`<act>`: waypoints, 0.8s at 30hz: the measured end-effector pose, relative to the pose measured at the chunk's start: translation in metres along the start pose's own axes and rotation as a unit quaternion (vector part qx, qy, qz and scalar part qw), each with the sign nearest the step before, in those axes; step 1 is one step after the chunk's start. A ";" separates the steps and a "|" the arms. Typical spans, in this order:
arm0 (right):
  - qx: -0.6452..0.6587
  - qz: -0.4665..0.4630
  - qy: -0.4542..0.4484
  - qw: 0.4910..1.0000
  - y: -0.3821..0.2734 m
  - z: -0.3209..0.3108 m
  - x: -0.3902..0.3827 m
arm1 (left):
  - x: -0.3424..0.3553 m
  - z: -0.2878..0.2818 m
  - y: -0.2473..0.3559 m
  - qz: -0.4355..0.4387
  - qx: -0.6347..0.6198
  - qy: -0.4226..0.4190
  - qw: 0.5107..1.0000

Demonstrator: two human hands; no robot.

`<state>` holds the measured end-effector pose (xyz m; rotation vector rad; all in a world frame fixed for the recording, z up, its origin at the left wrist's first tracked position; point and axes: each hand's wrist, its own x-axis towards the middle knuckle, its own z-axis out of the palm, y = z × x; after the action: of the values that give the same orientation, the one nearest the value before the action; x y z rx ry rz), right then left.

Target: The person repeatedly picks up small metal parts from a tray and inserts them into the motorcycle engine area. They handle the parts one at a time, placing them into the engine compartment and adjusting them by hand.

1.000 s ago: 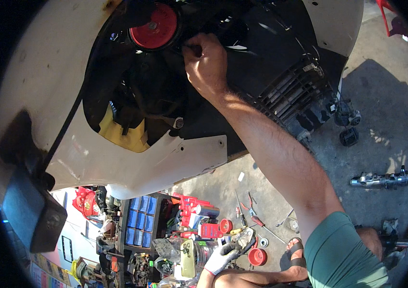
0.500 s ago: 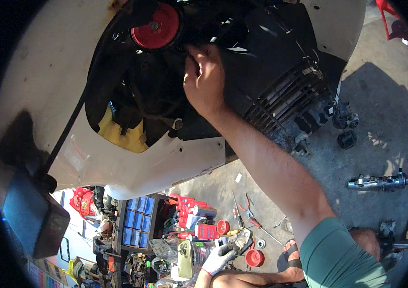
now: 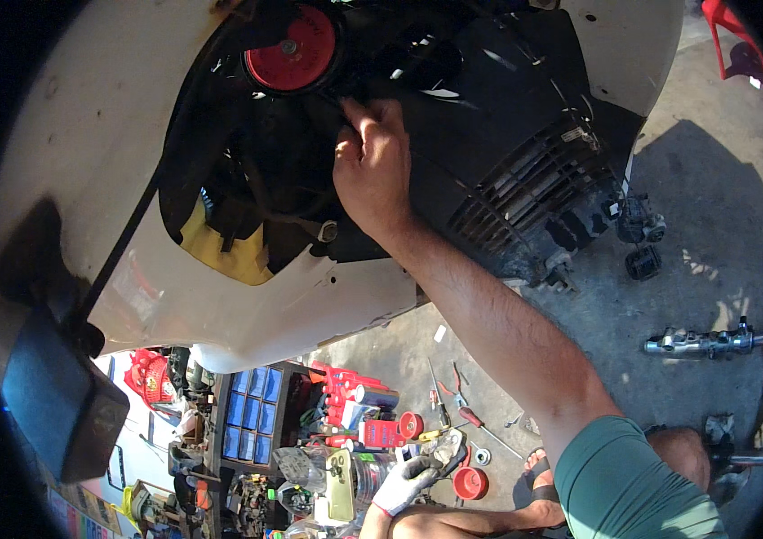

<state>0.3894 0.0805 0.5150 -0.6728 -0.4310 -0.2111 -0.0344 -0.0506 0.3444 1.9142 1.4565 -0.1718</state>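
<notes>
My right hand [image 3: 372,162], bare, reaches into the dark inside of a white scooter body panel [image 3: 202,314], just below a red, disc-shaped horn [image 3: 287,67]. Its fingers are curled near black wiring and bracketry, and I cannot make out what they grip. My left hand [image 3: 399,490], in a white glove with grey palm, is low at the bottom centre, closed around or against a grimy item [image 3: 446,449] that I cannot identify. A yellow piece [image 3: 220,247] shows inside the panel, and a black slatted grille [image 3: 525,180] is to the right.
Below lie blue parts bins [image 3: 251,413], red cans, clutter, screwdrivers [image 3: 471,418], pliers and a red cup [image 3: 471,483]. At right are a chrome fork tube [image 3: 696,340], dark engine parts [image 3: 642,260] and a red chair [image 3: 741,45]. A dark blue boxy piece [image 3: 62,395] juts in at left.
My right hand has moved down and slightly left from beside the horn, its fingers shifting. The gloved left hand stays low by my leg, with little movement.
</notes>
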 end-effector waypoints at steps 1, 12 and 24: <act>-0.002 0.003 0.001 1.000 0.000 0.001 0.001 | 0.000 0.000 0.001 -0.007 -0.007 -0.004 1.000; 0.083 0.010 0.008 0.996 0.001 -0.005 0.009 | 0.003 0.000 -0.002 0.015 0.016 0.003 1.000; 0.074 -0.013 0.018 0.997 0.011 -0.006 0.008 | 0.004 0.000 0.001 0.004 0.018 0.000 1.000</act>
<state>0.4024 0.0845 0.5084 -0.5185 -0.4174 -0.2128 -0.0325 -0.0480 0.3429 1.9492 1.4539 -0.1960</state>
